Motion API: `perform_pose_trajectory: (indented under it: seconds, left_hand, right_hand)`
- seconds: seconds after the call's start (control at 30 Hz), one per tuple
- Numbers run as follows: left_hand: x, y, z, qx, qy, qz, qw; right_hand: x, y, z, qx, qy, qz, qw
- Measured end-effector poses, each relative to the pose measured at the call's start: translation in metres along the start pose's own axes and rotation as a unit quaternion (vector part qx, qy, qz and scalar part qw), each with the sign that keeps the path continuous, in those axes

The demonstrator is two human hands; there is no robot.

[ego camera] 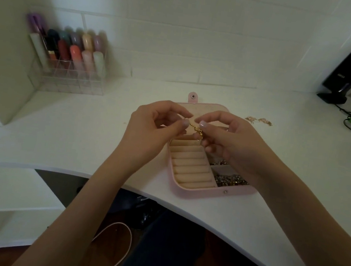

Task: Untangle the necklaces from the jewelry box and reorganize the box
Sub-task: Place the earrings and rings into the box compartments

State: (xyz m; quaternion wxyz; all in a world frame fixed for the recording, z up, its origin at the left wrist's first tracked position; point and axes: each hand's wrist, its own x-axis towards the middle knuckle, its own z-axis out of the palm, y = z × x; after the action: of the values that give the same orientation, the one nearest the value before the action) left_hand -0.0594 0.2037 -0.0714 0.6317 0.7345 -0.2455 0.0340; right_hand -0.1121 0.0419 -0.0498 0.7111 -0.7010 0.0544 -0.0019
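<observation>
Left hand and right hand both pinched narrow on a knotted thin gold metal chain necklace, fingertips nearly touching, held just above the open pink rectangular jewelry box. Chain looks light, limp, slippery, likely easy to kink; best gripped either side of the knot, teasing loops apart, not pulling. Box sits on the white desk, beige ring rolls left, more tangled silver-gold chains in right compartments. Small gold pieces lie apart on desk, right of box.
</observation>
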Motion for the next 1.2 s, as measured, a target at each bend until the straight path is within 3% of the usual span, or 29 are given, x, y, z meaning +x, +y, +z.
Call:
perform_pose_trajectory:
  seconds: [0.17,0.27,0.43,0.6,0.9,1.2]
  left_hand:
    - [0.003,-0.003,-0.002,-0.006,-0.006,0.002,1.0]
    - [0.003,-0.004,-0.003,0.028,-0.009,0.011,1.0]
    - [0.002,-0.011,-0.006,0.14,-0.036,0.05,0.988]
    - [0.002,-0.018,-0.008,0.195,-0.046,0.1,0.975]
    - [0.007,-0.026,-0.011,0.232,-0.056,0.134,0.962]
    - [0.011,-0.03,-0.015,0.311,-0.11,0.188,0.925]
  right_hand:
    - [-0.001,0.0,-0.001,0.021,-0.04,0.025,0.999]
    - [-0.002,0.003,-0.001,-0.123,0.012,-0.026,0.992]
    - [0.0,0.016,0.001,-0.351,0.07,-0.159,0.92]
    - [-0.002,0.017,0.009,-0.454,0.054,-0.187,0.87]
    - [0.001,0.02,0.011,-0.524,0.044,-0.212,0.824]
    - [0.001,0.02,0.012,-0.521,0.033,-0.225,0.823]
